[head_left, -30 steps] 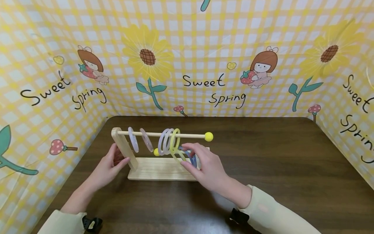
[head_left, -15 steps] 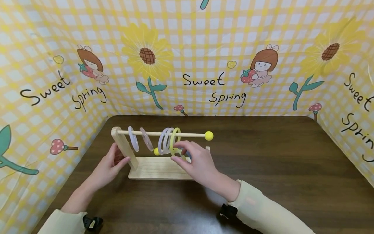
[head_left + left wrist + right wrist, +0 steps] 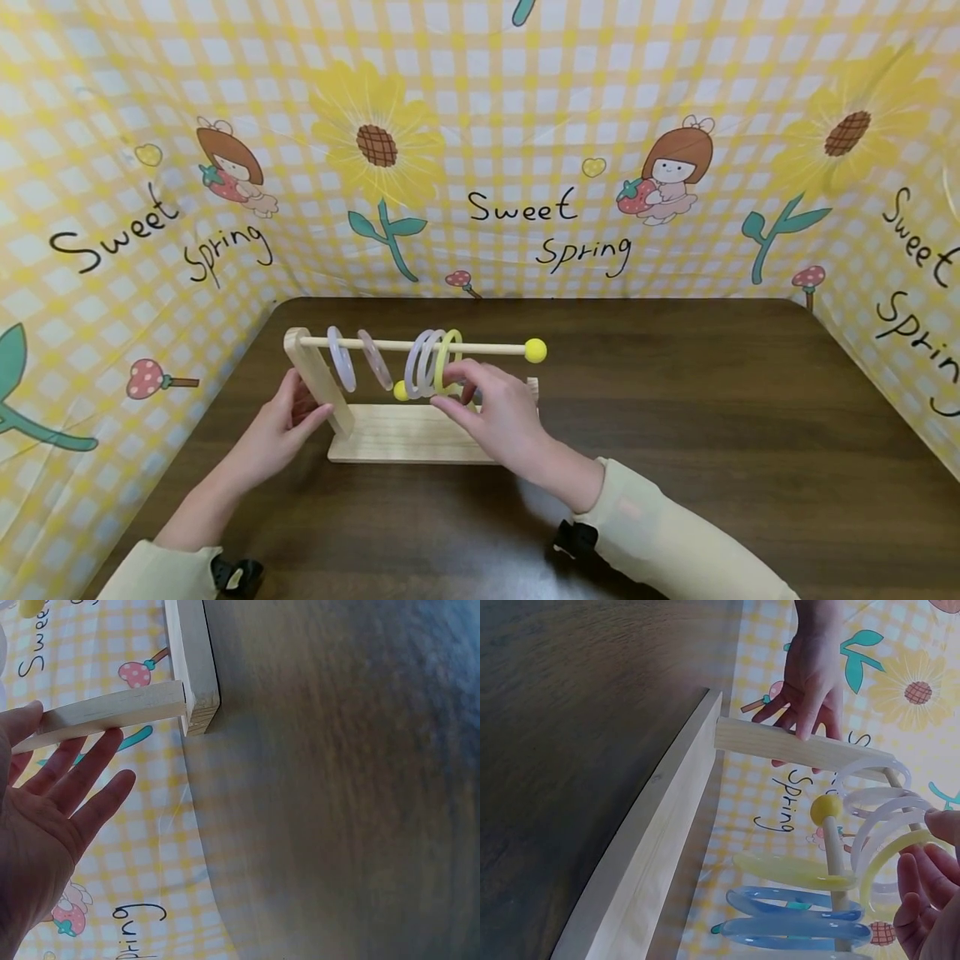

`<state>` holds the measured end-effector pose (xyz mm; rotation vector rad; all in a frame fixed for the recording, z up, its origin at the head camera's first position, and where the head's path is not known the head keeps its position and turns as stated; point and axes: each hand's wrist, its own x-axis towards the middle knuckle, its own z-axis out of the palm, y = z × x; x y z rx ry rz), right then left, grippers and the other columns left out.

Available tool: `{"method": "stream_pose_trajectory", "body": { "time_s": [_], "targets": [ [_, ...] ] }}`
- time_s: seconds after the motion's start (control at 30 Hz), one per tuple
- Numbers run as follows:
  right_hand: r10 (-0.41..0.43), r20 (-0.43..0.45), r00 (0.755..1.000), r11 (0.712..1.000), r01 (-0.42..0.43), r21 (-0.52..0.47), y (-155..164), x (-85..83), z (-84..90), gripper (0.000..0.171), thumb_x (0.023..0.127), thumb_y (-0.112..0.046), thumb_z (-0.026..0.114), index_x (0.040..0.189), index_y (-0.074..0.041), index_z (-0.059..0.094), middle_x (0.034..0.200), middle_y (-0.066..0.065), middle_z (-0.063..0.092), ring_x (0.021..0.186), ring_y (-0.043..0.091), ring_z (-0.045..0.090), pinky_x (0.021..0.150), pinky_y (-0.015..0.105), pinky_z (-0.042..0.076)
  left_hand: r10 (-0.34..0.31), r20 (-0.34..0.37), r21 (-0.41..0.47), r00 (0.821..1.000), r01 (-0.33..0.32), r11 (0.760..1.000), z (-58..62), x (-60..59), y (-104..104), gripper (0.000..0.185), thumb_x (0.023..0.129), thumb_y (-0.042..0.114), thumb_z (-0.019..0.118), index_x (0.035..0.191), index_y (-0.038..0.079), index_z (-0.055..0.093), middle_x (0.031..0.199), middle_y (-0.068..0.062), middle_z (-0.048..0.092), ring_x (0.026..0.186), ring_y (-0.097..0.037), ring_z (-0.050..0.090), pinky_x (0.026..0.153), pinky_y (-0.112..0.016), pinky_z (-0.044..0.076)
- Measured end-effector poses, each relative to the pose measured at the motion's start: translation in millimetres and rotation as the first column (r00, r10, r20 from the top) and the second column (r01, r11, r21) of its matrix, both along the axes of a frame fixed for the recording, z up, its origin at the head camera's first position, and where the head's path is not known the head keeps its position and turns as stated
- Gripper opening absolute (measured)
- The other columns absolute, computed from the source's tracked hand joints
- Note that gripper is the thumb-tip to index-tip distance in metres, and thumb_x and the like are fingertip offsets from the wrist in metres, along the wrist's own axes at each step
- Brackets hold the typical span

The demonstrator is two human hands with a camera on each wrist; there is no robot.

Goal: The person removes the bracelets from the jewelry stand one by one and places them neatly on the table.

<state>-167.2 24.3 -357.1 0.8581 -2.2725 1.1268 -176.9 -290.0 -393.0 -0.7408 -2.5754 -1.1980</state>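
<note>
My left hand (image 3: 273,429) holds the wooden post (image 3: 322,387) of a ring stand, thumb on one side and fingers on the other. My right hand (image 3: 502,417) pinches a yellow ring (image 3: 889,855) hanging on the upper rod (image 3: 491,349). Right beside it hang pale lavender rings (image 3: 413,367), close to the thumb tip. Farther left on this rod are a lavender ring (image 3: 341,358) and a mauve ring (image 3: 375,360). In the right wrist view, the lower rod (image 3: 833,844) carries another yellow ring (image 3: 780,868) and blue rings (image 3: 787,928); the head view largely hides these behind the hand.
A yellow ball (image 3: 535,350) caps the upper rod's right end, and another yellow ball (image 3: 402,390) tips the lower rod. The stand's flat base (image 3: 412,446) lies on a dark wooden table (image 3: 712,417). A yellow checked cloth (image 3: 517,108) surrounds the table behind and at the sides.
My right hand has moved left, from beside the blue rings to the yellow ring on the upper rod. The left hand has stayed on the post.
</note>
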Motion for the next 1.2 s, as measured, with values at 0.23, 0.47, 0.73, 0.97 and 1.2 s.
{"method": "stream_pose_trajectory", "body": {
  "time_s": [0.23, 0.47, 0.73, 0.97, 1.2],
  "targets": [
    [-0.003, 0.016, 1.0, 1.0, 0.003, -0.024, -0.5, 0.3, -0.1, 0.021, 0.081, -0.016, 0.081, 0.094, -0.009, 0.066, 0.088, -0.001, 0.069, 0.067, 0.008, 0.057, 0.057, 0.019, 0.045, -0.009, -0.002, 0.018, 1.0, 0.009, 1.0, -1.7, 0.0, -0.5, 0.045, 0.095, -0.006, 0.057, 0.132, -0.006, 0.032, 0.113, -0.024, 0.06, 0.104, -0.006, 0.058, 0.083, -0.011, 0.046],
    [-0.009, 0.011, 1.0, 0.998, 0.009, -0.061, 4.0, -0.5, -2.6, 0.022, 0.078, -0.014, 0.083, 0.093, -0.009, 0.067, 0.08, -0.003, 0.068, 0.063, 0.006, 0.056, 0.053, 0.019, 0.043, -0.004, 0.005, 0.028, 1.0, 0.003, 1.0, -4.1, 0.0, -2.9, 0.05, 0.095, -0.006, 0.057, 0.137, -0.004, 0.029, 0.116, -0.026, 0.058, 0.106, 0.0, 0.054, 0.085, -0.01, 0.044],
    [0.017, 0.034, 0.999, 0.99, -0.012, -0.142, 11.8, -0.9, -4.9, 0.017, 0.081, -0.01, 0.08, 0.091, -0.008, 0.067, 0.079, -0.002, 0.071, 0.061, 0.005, 0.061, 0.053, 0.02, 0.05, -0.001, 0.012, 0.024, 1.0, 0.0, 1.0, -4.4, 1.4, -3.2, 0.05, 0.095, -0.006, 0.057, 0.136, -0.004, 0.03, 0.117, -0.025, 0.058, 0.107, 0.003, 0.053, 0.085, -0.009, 0.043],
    [0.047, 0.076, 0.996, 0.981, -0.032, -0.191, 17.2, -0.8, -5.1, 0.014, 0.083, -0.006, 0.077, 0.09, -0.005, 0.066, 0.081, 0.002, 0.071, 0.066, 0.007, 0.064, 0.059, 0.022, 0.054, 0.005, 0.018, 0.016, 1.0, -0.005, 1.0, -3.8, 1.0, -2.4, 0.049, 0.096, -0.004, 0.057, 0.137, -0.004, 0.03, 0.118, -0.026, 0.058, 0.108, 0.004, 0.051, 0.085, -0.009, 0.043],
    [0.043, 0.034, 0.998, 0.978, -0.035, -0.207, 24.0, -1.4, -3.3, 0.018, 0.08, -0.004, 0.079, 0.091, -0.004, 0.065, 0.083, 0.003, 0.071, 0.068, 0.008, 0.066, 0.061, 0.021, 0.055, -0.011, 0.019, 0.022, 1.0, 0.011, 1.0, -3.5, -0.6, -2.0, 0.051, 0.095, -0.005, 0.057, 0.138, -0.004, 0.029, 0.12, -0.027, 0.057, 0.109, 0.004, 0.051, 0.086, -0.009, 0.043]
  ]
}}
